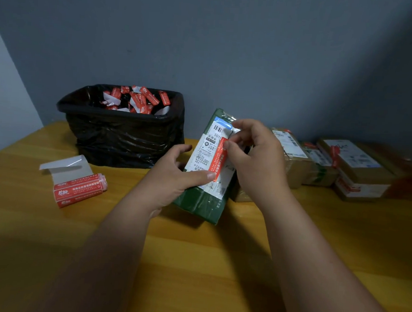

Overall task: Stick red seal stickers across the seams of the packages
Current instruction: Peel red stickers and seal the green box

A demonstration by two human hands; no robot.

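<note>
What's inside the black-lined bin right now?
The bin holds a heap of red seal stickers and white backing scraps, piled near its rim. Whatever lies beneath that top layer is covered.

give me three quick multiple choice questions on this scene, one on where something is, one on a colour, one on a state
1. Where is the sticker roll?
A. inside the bin
B. on the table, left of the green package
C. on the brown boxes

2. What colour is the bag lining the bin?
A. black
B. white
C. blue

3. How does the red sticker lie?
A. still on the roll
B. crumpled in the bin
C. on the green package, with both hands at its ends

Answers: 1 B, it lies on the wood near the bin. 2 A, glossy black plastic. 3 C, left hand at the lower end, right hand at the upper.
</note>
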